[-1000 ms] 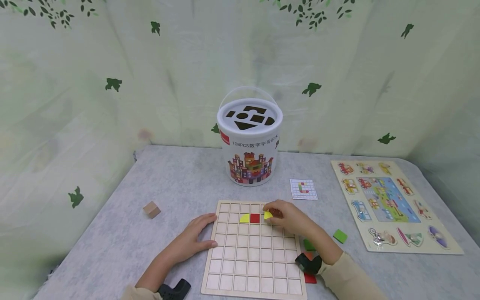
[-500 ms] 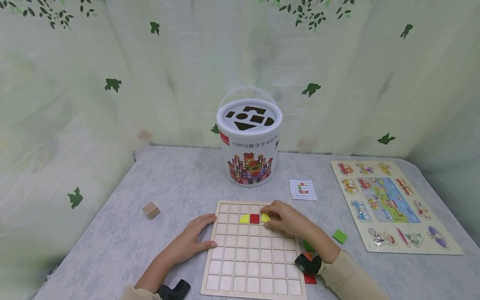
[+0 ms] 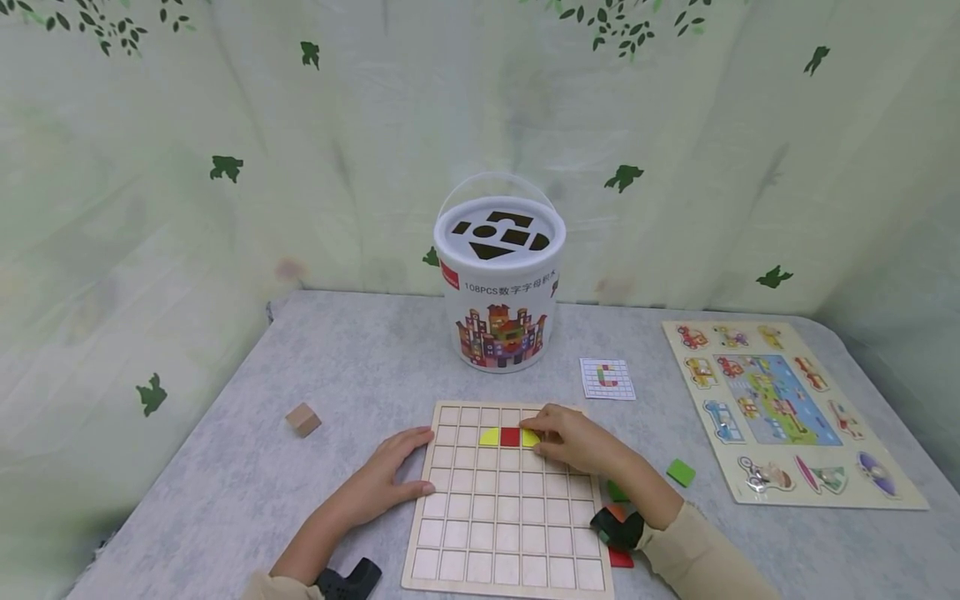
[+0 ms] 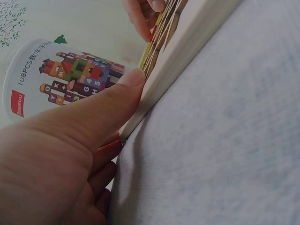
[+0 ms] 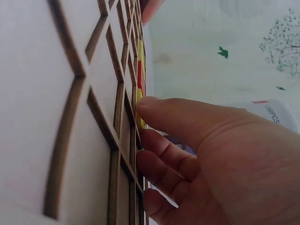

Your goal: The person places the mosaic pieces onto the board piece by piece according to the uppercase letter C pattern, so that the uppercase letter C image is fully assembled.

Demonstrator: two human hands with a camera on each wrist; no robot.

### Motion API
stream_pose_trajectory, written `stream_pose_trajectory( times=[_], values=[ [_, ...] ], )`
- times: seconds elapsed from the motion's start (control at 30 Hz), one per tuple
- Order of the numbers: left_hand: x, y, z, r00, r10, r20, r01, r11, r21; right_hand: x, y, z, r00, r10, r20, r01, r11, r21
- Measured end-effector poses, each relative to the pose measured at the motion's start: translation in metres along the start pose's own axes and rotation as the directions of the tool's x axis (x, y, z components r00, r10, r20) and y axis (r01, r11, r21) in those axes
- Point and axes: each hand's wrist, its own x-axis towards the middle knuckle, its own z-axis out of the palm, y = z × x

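A wooden grid board (image 3: 487,507) lies flat in front of me. In its second row from the far edge sit a yellow tile with a curved edge (image 3: 490,437) and a red square tile (image 3: 510,437). Just right of the red one, my right hand (image 3: 573,437) pinches another yellow tile (image 3: 530,437) with thumb and fingertips at its cell; the right wrist view has the thumb on that yellow tile (image 5: 139,110), level with the grid. My left hand (image 3: 386,475) rests against the board's left edge, fingers extended, its thumb touching the rim in the left wrist view.
Green (image 3: 681,472), orange and red tiles lie right of the board, some partly under the right wrist. A pattern card (image 3: 607,379) lies behind it. A lidded bucket (image 3: 500,283) stands at the back, a picture puzzle (image 3: 787,417) to the right, a wooden block (image 3: 303,420) to the left.
My right hand has moved slightly left and brought the yellow tile into the cell beside the red one. The left hand has stayed at the board's edge.
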Motion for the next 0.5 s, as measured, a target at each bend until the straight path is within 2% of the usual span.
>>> stream_pose_trajectory(
  times=[0.13, 0.27, 0.4, 0.5],
  values=[
    [0.0, 0.0, 0.001, 1.0, -0.009, 0.0, 0.009, 1.0, 0.002, -0.003, -0.005, -0.004, 1.0, 0.028, 0.006, -0.028, 1.0, -0.002],
    [0.0, 0.0, 0.001, 1.0, -0.018, -0.001, 0.018, 1.0, 0.004, -0.01, -0.014, -0.015, 0.997, 0.081, -0.015, -0.08, 0.995, 0.066],
    [0.0, 0.001, 0.0, 1.0, -0.021, 0.001, 0.021, 1.0, 0.004, -0.025, -0.02, -0.029, 0.994, 0.077, -0.077, -0.069, 0.993, 0.099],
    [0.0, 0.001, 0.0, 1.0, -0.018, 0.002, 0.018, 1.0, -0.001, -0.039, -0.018, -0.035, 0.991, 0.047, -0.124, -0.039, 0.997, 0.067]
  ],
)
